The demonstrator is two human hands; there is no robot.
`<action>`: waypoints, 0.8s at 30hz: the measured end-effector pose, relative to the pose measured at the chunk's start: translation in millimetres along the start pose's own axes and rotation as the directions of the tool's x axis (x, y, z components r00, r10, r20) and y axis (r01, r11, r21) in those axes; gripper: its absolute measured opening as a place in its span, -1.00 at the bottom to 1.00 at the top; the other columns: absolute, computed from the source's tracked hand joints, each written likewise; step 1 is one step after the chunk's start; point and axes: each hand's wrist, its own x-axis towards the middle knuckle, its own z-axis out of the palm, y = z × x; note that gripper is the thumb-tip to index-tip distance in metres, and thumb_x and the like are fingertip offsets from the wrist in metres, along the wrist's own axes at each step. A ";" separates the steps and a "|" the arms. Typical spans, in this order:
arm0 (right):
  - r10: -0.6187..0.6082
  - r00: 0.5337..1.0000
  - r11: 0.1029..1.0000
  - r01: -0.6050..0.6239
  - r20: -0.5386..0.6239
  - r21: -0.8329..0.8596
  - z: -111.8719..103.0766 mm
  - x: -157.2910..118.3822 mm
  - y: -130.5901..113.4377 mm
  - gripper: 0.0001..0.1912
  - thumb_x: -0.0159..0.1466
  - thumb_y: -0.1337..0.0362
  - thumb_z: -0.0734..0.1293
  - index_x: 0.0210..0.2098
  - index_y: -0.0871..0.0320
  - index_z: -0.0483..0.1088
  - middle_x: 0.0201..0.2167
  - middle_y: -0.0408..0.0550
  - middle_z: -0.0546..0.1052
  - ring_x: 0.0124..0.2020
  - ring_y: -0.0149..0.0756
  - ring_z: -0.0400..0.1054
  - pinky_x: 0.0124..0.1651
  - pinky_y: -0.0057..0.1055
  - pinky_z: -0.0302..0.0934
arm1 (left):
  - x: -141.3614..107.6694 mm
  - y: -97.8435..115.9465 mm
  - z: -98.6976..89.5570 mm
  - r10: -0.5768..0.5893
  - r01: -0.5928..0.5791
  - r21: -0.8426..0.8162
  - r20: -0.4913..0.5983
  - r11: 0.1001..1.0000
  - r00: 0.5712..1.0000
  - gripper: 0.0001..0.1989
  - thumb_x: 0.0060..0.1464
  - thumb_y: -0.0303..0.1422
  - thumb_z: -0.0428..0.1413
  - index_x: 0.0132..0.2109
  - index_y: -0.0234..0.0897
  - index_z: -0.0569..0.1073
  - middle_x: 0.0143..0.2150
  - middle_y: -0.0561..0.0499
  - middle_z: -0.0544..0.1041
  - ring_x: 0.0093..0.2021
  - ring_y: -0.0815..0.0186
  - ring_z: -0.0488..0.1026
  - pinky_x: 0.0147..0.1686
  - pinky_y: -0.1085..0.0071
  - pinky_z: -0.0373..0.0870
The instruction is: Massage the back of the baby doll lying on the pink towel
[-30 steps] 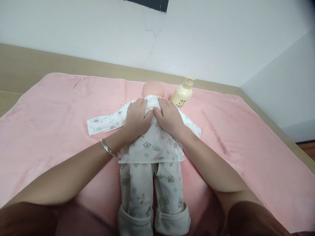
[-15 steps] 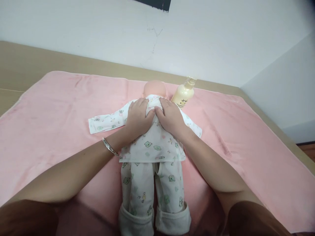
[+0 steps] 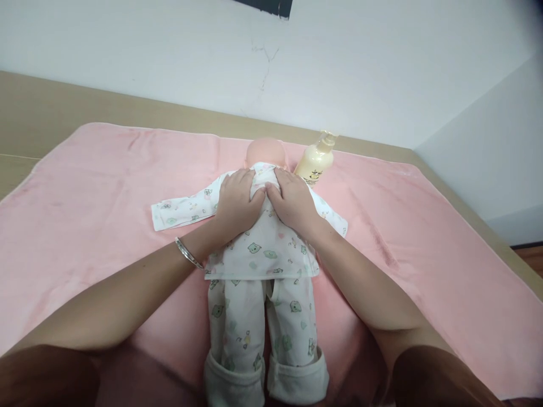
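Note:
A baby doll (image 3: 262, 257) in a white printed top and trousers with rolled cuffs lies stretched out in the middle, its bald head (image 3: 266, 151) away from me. My left hand (image 3: 238, 199) rests flat on the left side of its upper body, fingers extended toward the shoulder. On the other side my right hand (image 3: 293, 202) lies the same way. Both thumbs point inward and nearly meet at the doll's midline. Neither hand grips anything. The doll's sleeves spread out to both sides, and its hands and feet are not visible.
Under the doll is a pink blanket (image 3: 106, 186) on a wooden surface (image 3: 55, 96). A pale yellow pump bottle (image 3: 314, 163) leans or lies beside the doll's head on the right. Behind stands a white wall (image 3: 169, 62) with a cracked patch.
Almost nothing differs. The whole view has shifted very slightly, while both hands keep their places on the doll.

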 end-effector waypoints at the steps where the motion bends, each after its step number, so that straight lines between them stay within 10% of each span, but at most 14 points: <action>1: -0.002 1.000 1.000 0.002 0.002 0.003 -0.2 0.2 0.0 -0.46 0.40 0.11 0.05 0.20 0.29 0.30 0.20 0.23 0.44 0.24 0.05 0.29 0.32 0.04 0.09 | 0.1 0.2 -0.1 -0.002 0.002 0.002 0.003 1.000 1.000 -0.53 0.22 -0.29 -0.14 0.17 -0.40 0.37 0.25 -0.22 0.41 0.27 0.07 0.30 0.35 0.06 0.14; 24: 0.010 1.000 1.000 -0.010 0.007 0.018 -0.8 -0.3 -0.3 -0.46 0.40 0.11 0.05 0.22 0.28 0.29 0.22 0.21 0.42 0.28 0.02 0.26 0.34 0.02 0.07 | 0.0 -1.1 1.3 -0.013 0.013 -0.006 -0.006 1.000 1.000 -0.50 0.20 -0.27 -0.13 0.20 -0.39 0.37 0.27 -0.23 0.40 0.30 0.06 0.27 0.36 0.02 0.12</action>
